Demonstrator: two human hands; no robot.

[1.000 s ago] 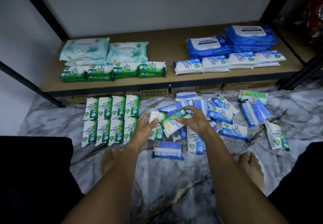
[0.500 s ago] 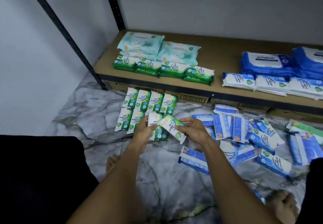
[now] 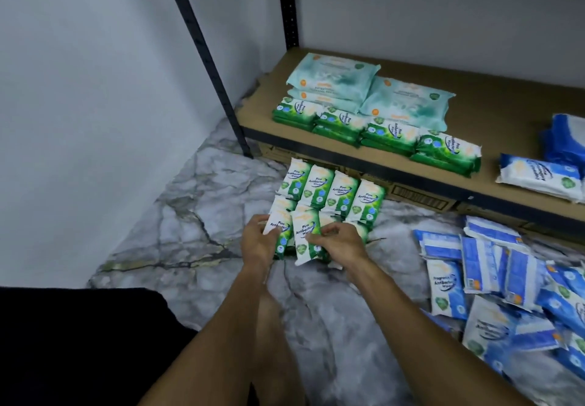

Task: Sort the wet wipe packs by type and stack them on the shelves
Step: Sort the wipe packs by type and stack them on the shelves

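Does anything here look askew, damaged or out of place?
The blue packs lie in a loose heap on the floor, overlapping at odd angles, unlike the green packs set in neat rows. The shelf board's back-left corner looks ragged.

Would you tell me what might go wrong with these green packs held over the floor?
The right hand pinches a green pack by its edge only; it may slip and knock the floor rows askew. The left hand holds a second pack right beside it, so they might snag. The blue pile lies near the right forearm and may get swept.
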